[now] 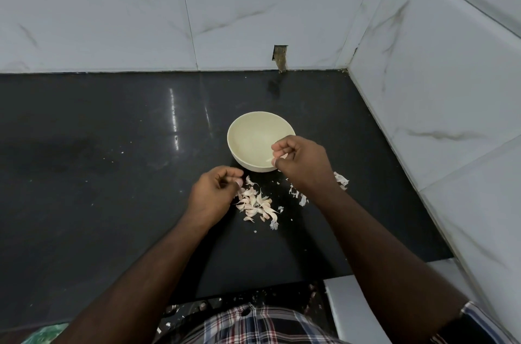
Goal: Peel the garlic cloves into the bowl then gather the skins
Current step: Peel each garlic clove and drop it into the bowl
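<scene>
A cream bowl [251, 135] stands on the black counter [112, 174]. My right hand [303, 163] hovers over the bowl's near right rim and pinches a pale peeled garlic clove [270, 160] between thumb and fingers. My left hand [214, 191] sits lower left of the bowl with fingers curled; whether it holds anything I cannot tell. A pile of pinkish garlic cloves [255, 204] lies just right of the left hand. Loose white skins [300, 197] are scattered under the right wrist, and more skins [341, 180] lie to its right.
Marble-tiled walls rise behind [253, 19] and along the right [437, 104] of the counter. The counter's front edge [253, 290] runs near my body. Small skin flecks dot the surface and the floor below.
</scene>
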### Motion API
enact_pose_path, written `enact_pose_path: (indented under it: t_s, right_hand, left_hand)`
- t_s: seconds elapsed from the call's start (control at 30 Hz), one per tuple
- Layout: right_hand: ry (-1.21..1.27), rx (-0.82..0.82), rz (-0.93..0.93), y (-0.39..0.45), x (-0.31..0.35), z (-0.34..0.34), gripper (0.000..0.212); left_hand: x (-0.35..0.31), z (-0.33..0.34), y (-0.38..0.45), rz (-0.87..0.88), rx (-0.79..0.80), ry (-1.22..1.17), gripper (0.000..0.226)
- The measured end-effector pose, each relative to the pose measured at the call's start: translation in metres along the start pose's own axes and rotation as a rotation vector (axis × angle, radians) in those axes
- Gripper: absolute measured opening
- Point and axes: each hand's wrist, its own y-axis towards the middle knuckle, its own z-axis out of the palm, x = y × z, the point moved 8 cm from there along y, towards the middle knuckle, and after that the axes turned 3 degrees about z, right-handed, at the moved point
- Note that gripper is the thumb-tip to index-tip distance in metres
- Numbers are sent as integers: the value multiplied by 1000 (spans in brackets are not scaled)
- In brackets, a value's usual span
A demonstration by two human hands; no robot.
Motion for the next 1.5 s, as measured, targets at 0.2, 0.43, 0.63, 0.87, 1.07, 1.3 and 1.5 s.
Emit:
enact_pose_path:
  t_s: [0.2,0.43,0.63,0.87,1.07,1.3,1.5]
  right_hand:
    - [57,-22,-5,-17,-3,1,7]
    - [-289,344,1,-38,-28,61,26]
    - [-424,322,-54,-37,-22,72,16]
    - [-216,206,64,-34,-28,56,13]
    - [-9,245,69,-32,-30,53,14]
    - [381,255,185,-36,-30,49,15]
    - [460,295,224,-40,-32,49,23]
  left_hand:
    - [8,1,-2,-8,70,217,15]
    - [8,6,-3,12,98,302,16]
    - [9,10,-2,21,114,320,19]
    - [4,8,-3,45,92,285,13]
    - [-14,17,-7,121,142,112,20]
    - [-8,22,-4,36,175,-118,14]
    - [-8,24,-9,-26,167,-261,16]
